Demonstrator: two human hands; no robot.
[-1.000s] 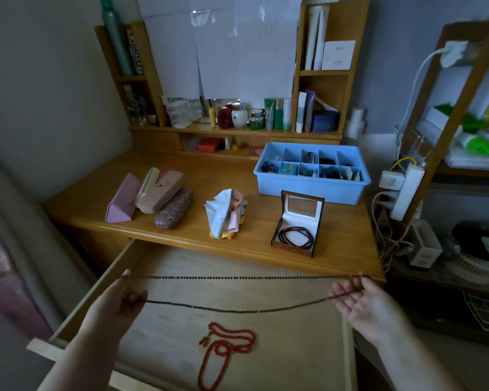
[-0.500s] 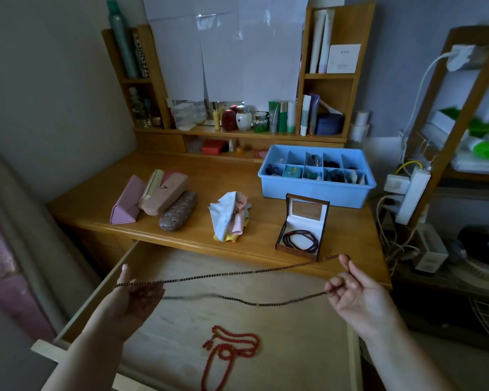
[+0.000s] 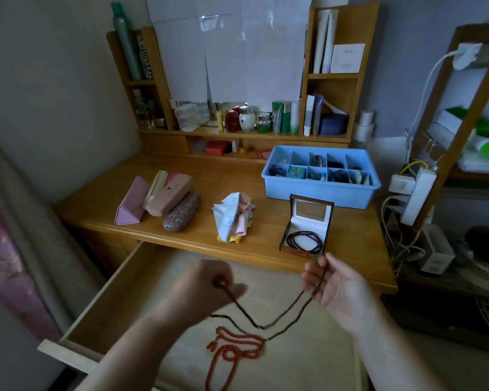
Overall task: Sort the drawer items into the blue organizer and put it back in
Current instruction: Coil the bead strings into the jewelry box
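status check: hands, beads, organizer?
Left hand and right hand both pinch the dark bead strand, sagging over the open wooden drawer. Blue plastic organizer on desk. Red bead string lies below.

The left hand (image 3: 206, 289) is blurred, so its grip on the dark bead string (image 3: 288, 314) cannot be read clearly. The red beads (image 3: 235, 348) run out at the bottom edge. Small items in the blue organizer (image 3: 322, 193) are too small and dark to name.
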